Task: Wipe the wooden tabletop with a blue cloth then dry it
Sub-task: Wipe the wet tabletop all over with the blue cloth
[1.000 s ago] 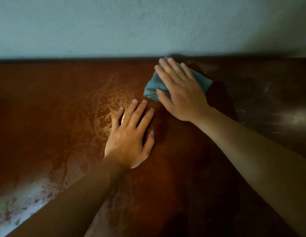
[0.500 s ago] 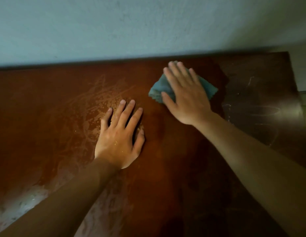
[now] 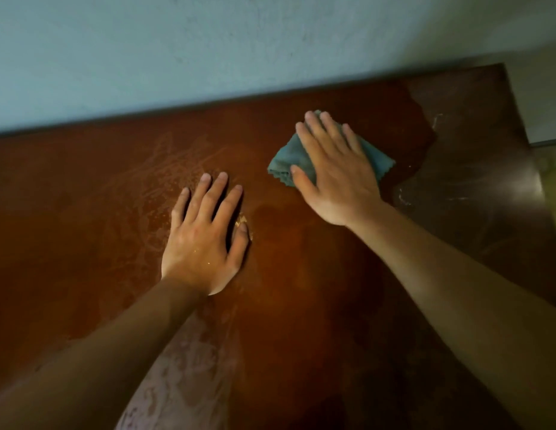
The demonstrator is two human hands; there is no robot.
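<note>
Cloth (image 3: 284, 161): blue, bunched, near the tabletop's far edge, toward its right end.
Right hand (image 3: 335, 175): flat on the cloth, fingers straight and close together.
Left hand (image 3: 205, 240): palm down mid-tabletop, fingers spread.
Tabletop (image 3: 84, 212): reddish-brown wood, streaked wet; right end darker.

Two hands (left hand (image 3: 205, 240), right hand (image 3: 335, 169)), one blue cloth (image 3: 284, 159), one wooden table (image 3: 84, 212), one pale wall (image 3: 208, 48) behind.
</note>
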